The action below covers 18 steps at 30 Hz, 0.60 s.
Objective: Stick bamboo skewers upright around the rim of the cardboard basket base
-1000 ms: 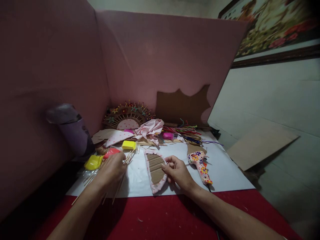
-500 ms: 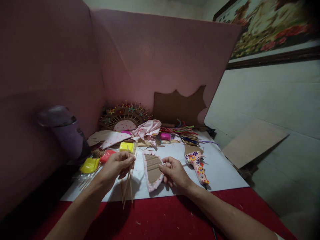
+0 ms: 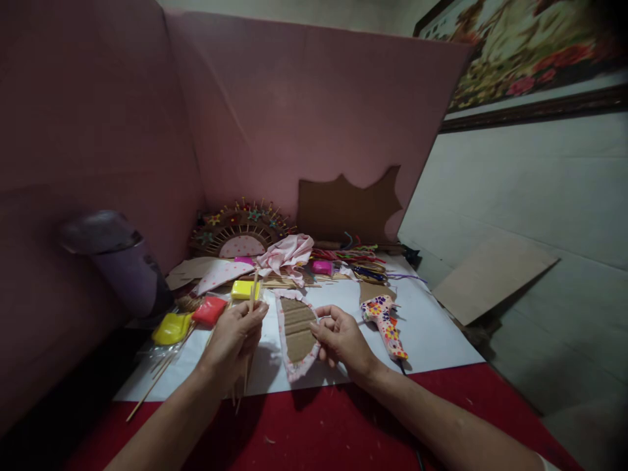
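Observation:
My left hand is closed around several thin wooden sticks, which stick out above and below the fingers. My right hand pinches the right edge of a half-round cardboard piece, its ribbed brown side facing me and pink dotted cloth folded over its rim. The piece is held upright just above the white sheet, between the two hands. To the right of my right hand lies a flower-patterned glue gun.
Yellow and red packets lie at left beside a purple container. Behind are crumpled pink cloth, a stick-and-star cardboard fan, coloured pipe cleaners and a large brown cardboard cutout.
The sticks in my left hand are gathered more upright and closer together, and the hand has turned slightly. My right hand still holds the cardboard piece. The whole view has shifted a little.

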Each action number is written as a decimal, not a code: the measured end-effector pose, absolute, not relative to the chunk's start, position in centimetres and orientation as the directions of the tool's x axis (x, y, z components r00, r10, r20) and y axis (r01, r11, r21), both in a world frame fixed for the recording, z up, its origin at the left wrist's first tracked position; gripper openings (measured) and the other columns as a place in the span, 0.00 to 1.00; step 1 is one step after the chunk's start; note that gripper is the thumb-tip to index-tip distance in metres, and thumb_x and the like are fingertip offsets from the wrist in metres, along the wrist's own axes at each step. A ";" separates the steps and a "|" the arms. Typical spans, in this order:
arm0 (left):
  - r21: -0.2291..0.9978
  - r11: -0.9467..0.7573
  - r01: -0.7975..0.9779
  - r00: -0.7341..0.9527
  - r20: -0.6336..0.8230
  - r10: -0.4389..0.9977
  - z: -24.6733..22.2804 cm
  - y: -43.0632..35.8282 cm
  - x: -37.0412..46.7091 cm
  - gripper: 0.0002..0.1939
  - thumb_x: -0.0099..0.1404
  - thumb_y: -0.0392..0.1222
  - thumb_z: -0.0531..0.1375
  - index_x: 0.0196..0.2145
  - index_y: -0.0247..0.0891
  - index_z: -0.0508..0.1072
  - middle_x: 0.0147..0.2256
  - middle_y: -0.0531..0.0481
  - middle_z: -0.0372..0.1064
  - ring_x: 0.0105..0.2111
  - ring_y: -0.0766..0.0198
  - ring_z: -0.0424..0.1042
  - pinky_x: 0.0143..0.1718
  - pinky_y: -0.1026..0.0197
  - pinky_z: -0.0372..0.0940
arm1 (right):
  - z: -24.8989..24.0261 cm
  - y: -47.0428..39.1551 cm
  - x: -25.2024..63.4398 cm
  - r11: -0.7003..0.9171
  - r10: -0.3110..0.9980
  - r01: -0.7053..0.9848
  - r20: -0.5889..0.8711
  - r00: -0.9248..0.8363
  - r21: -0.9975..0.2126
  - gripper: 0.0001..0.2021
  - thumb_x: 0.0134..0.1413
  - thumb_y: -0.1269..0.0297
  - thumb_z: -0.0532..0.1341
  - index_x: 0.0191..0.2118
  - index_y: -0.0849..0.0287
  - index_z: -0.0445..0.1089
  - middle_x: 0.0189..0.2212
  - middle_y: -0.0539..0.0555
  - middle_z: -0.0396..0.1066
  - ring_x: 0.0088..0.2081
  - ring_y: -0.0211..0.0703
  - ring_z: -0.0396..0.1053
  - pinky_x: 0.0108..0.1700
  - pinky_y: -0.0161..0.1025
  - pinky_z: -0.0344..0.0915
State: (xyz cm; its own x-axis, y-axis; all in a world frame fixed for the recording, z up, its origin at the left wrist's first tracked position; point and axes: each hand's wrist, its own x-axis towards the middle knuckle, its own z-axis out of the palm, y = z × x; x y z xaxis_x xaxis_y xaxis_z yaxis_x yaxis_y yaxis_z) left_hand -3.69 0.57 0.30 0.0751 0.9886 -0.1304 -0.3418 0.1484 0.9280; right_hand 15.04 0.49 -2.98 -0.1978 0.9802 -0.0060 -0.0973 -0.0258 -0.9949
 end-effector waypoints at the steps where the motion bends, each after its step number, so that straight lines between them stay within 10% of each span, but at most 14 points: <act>1: 0.925 0.156 -0.346 0.057 -0.145 0.988 0.3 0.7 -3.6 0.11 0.52 0.42 0.62 0.23 0.36 0.62 0.12 0.66 0.43 0.10 0.79 0.39 0.11 0.72 0.34 | -2.9 0.4 15.0 -0.026 0.979 -0.099 -0.005 -0.202 -0.995 0.18 0.42 0.55 0.62 0.36 0.59 0.57 0.16 0.40 0.60 0.12 0.30 0.60 0.09 0.24 0.50; 8: 0.933 0.173 -0.315 -0.025 -0.190 0.981 2.4 1.8 -2.1 0.15 0.47 0.44 0.64 0.31 0.30 0.71 0.20 0.53 0.63 0.13 0.77 0.54 0.11 0.73 0.38 | -2.6 0.0 15.0 0.017 0.984 -0.108 0.035 -0.172 -0.994 0.15 0.45 0.56 0.60 0.35 0.59 0.57 0.17 0.42 0.61 0.12 0.30 0.60 0.10 0.23 0.51; 18: 0.951 0.044 -0.304 -0.015 -0.051 0.999 1.7 2.3 -0.5 0.13 0.46 0.46 0.65 0.22 0.32 0.70 0.20 0.56 0.61 0.15 0.77 0.53 0.12 0.71 0.38 | -2.6 -0.2 15.0 0.046 0.982 -0.137 0.070 -0.177 -0.989 0.16 0.45 0.55 0.61 0.35 0.58 0.58 0.17 0.42 0.61 0.13 0.30 0.59 0.11 0.25 0.51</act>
